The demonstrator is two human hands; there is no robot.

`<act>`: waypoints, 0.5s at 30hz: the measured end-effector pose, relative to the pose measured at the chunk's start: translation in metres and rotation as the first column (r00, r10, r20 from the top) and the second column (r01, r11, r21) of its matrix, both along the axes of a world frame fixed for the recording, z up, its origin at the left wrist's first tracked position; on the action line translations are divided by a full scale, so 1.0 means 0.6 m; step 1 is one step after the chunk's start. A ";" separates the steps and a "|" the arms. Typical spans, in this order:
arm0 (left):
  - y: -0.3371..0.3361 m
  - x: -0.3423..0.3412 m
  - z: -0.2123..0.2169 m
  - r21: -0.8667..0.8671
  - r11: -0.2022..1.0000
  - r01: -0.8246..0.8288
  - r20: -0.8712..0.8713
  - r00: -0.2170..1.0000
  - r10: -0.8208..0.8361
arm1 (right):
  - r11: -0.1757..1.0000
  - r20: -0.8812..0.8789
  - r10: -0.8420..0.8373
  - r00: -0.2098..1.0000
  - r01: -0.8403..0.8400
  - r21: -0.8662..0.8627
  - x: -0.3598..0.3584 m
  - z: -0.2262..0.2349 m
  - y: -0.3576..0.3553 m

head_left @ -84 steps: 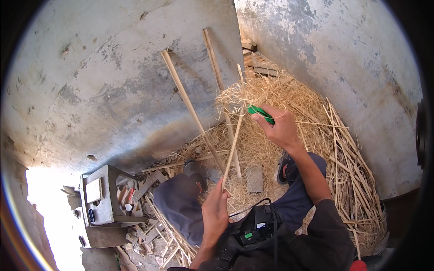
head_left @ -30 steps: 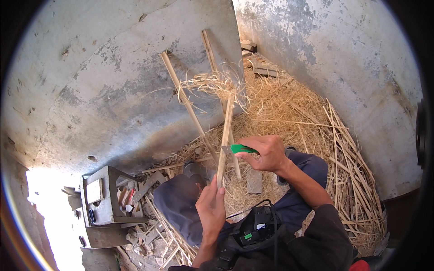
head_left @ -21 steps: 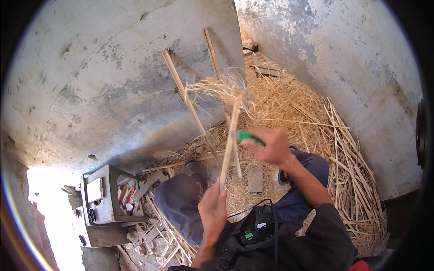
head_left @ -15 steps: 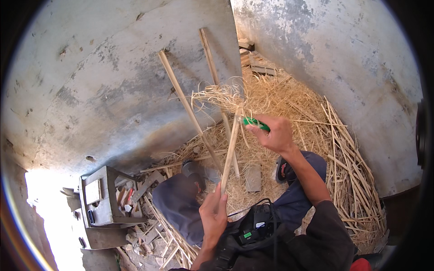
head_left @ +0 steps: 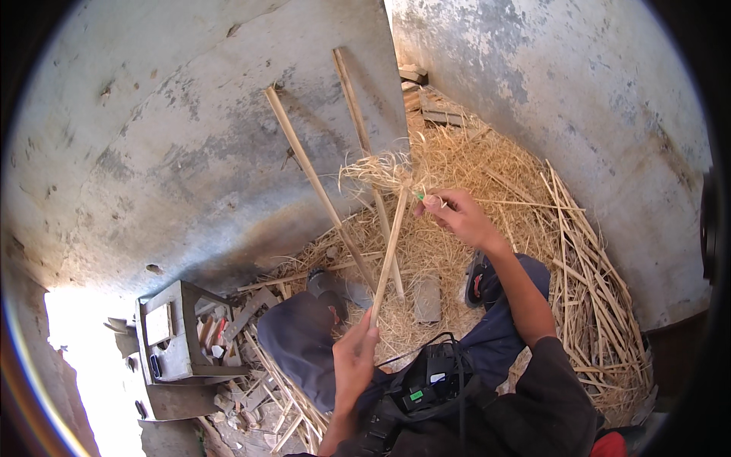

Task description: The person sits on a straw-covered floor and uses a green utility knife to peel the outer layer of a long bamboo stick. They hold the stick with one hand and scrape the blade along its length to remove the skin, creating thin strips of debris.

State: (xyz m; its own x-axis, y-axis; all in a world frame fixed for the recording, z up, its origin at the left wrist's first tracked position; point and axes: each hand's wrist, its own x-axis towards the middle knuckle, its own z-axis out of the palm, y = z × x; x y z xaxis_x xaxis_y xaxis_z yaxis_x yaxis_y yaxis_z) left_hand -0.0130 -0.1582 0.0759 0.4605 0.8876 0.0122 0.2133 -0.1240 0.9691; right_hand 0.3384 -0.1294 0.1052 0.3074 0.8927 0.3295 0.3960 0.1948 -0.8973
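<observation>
My left hand (head_left: 353, 361) is closed round the lower end of a pale wooden strip, bamboo by its look (head_left: 391, 247), which slants up and away from me. Curled thin shavings (head_left: 378, 168) bunch at the strip's far end. Beside that end, my right hand (head_left: 459, 216) has its fingers bent around a small green-handled tool (head_left: 419, 196). Just a bit of green shows between the fingers, and its working edge cannot be made out. Some shavings lie against the right fingertips.
Two wooden poles (head_left: 304, 160) lean on the grey wall (head_left: 190, 152) ahead. Shavings (head_left: 472, 167) cover the floor, with a heap of split strips (head_left: 598, 305) at right. A worn wooden stool-like frame (head_left: 179, 331) lies at left. My knees flank a flat block (head_left: 427, 299).
My right hand has shifted slightly left and turned, so its fingers now cover most of the green handle. The strip's far end and its shavings moved a little right.
</observation>
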 end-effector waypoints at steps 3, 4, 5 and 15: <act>0.010 0.002 0.017 -0.079 0.997 0.005 0.010 1.000 -0.004 | 0.991 0.288 -0.124 0.950 0.103 0.088 -0.025 0.015 -0.014; 0.013 0.001 0.017 -0.124 0.992 -0.009 0.038 0.999 0.014 | 0.986 0.374 -0.165 0.913 0.139 0.095 -0.037 0.021 -0.022; 0.017 0.001 0.015 -0.168 0.986 -0.021 0.065 0.997 0.032 | 0.991 0.388 -0.131 0.912 0.105 0.088 -0.044 0.016 -0.025; 0.030 0.020 0.029 -0.147 0.988 -0.045 0.123 0.990 0.064 | 0.971 0.545 -0.019 0.838 -0.116 0.211 -0.115 -0.018 -0.043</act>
